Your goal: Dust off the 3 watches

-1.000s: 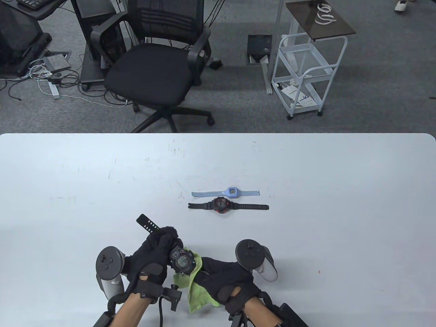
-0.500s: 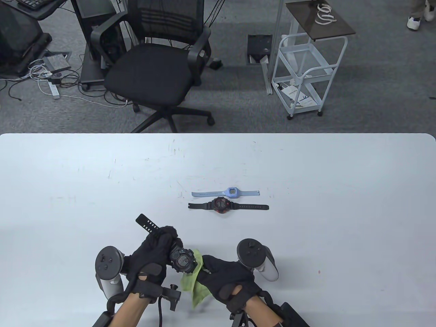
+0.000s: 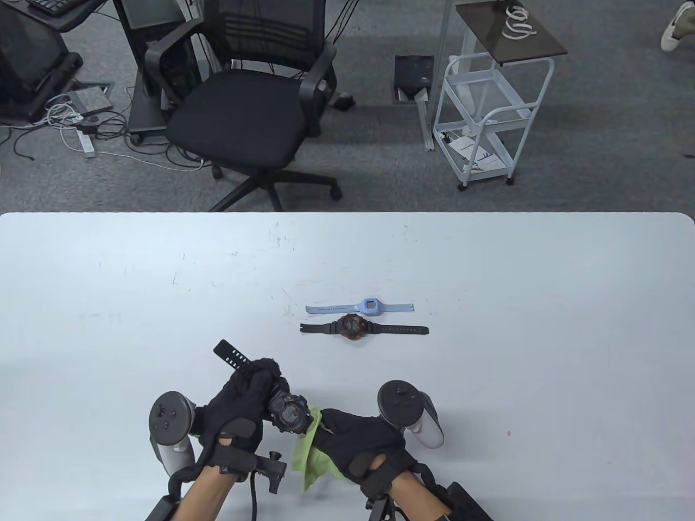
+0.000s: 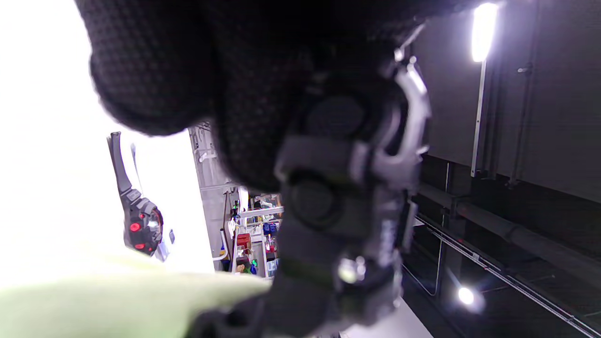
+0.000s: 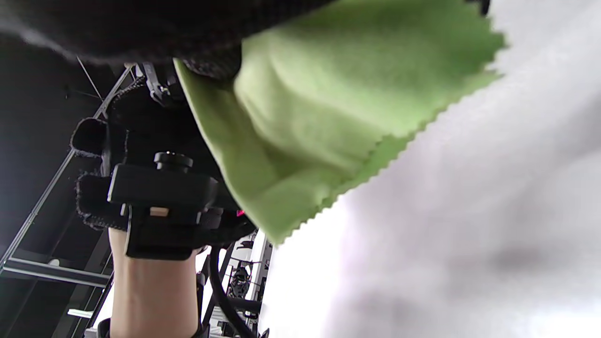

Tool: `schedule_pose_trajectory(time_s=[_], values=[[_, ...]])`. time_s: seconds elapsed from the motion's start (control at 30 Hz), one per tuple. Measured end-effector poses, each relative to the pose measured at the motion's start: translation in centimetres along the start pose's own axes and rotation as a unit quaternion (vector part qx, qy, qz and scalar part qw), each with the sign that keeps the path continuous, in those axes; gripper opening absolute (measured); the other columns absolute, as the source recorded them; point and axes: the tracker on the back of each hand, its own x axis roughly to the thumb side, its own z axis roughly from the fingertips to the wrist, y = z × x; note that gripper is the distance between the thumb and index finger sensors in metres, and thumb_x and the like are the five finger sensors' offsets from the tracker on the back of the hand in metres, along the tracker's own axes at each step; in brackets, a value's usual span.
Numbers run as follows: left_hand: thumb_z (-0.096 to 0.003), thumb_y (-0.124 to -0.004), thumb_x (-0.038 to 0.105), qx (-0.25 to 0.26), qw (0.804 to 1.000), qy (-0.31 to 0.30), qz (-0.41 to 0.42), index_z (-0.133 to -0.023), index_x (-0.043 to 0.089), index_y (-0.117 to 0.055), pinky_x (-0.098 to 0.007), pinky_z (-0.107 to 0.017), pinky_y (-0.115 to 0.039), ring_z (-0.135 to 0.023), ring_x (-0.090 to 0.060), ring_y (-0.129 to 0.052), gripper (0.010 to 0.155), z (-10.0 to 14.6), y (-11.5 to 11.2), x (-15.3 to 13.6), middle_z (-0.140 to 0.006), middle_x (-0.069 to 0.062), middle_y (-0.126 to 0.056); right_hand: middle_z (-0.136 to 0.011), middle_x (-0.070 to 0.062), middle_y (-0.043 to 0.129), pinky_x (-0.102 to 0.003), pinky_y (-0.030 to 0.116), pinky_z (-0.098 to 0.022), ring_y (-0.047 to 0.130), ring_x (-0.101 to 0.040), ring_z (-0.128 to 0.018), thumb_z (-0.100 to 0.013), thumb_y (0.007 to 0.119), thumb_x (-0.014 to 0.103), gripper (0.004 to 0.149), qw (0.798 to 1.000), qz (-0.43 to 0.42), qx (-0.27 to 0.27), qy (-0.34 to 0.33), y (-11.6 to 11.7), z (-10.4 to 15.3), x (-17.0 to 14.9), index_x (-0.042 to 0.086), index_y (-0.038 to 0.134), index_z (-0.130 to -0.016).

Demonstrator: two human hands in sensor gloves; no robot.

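Observation:
My left hand (image 3: 247, 399) grips a black digital watch (image 3: 288, 412) by its case, the strap end (image 3: 231, 354) sticking up to the far left. My right hand (image 3: 355, 437) holds a green cloth (image 3: 307, 458) against the underside of that watch; the cloth (image 5: 319, 112) hangs down with a zigzag edge. On the table ahead lie a black watch with red accents (image 3: 353, 327) and, just behind it, a light blue watch (image 3: 369, 306), both flat with straps spread. The red-accented watch (image 4: 141, 225) shows in the left wrist view past the blurred held watch (image 4: 338, 197).
The white table (image 3: 543, 325) stretches wide on all sides of the watches. Beyond its far edge stand a black office chair (image 3: 244, 108) and a white wire cart (image 3: 488, 119) on grey carpet.
The held watch has shifted slightly left and tilted, and the green cloth has drawn in under it, hanging narrower below my right hand. The two watches on the table have not moved.

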Motion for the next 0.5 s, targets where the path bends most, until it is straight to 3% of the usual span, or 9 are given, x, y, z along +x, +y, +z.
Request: schedule_pose_trajectory(time_s=[0.07,0.3,0.5], values=[[-0.0523,-0.076,0.034,0.0,1.0,0.001,0.001,-0.089,0.011,-0.084,-0.043,-0.031,-0.096,-0.032,-0.018,-0.114,0.044,0.01,-0.01,0.05,-0.065,-0.007,-0.103,-0.093,-0.001,0.08,-0.059,0.064,-0.07,0.088,-0.021,-0.082,-0.064,0.071,0.044,0.046,1.0,0.001,0.001,0.0,-0.03,0.01,0.0,0.02,0.072,-0.103],[-0.0524,-0.076,0.034,0.004,1.0,-0.001,0.006,-0.089,0.011,-0.084,-0.044,-0.032,-0.096,-0.033,-0.019,-0.114,0.044,-0.06,0.29,0.15,-0.066,-0.007,-0.103,-0.078,0.002,0.09,-0.055,0.072,-0.064,0.097,-0.017,-0.069,-0.065,0.072,0.055,0.044,0.999,0.032,-0.041,0.01,-0.47,0.41,0.19,0.02,0.084,-0.089],[-0.0524,-0.076,0.034,0.003,1.0,-0.005,0.008,-0.089,0.01,-0.084,-0.044,-0.032,-0.096,-0.032,-0.019,-0.113,0.044,-0.06,0.34,0.22,-0.066,-0.007,-0.103,-0.089,-0.001,0.082,-0.058,0.066,-0.067,0.09,-0.021,-0.079,-0.065,0.069,0.047,0.045,1.0,0.029,-0.001,-0.002,-0.29,0.24,0.53,0.019,0.075,-0.099]])
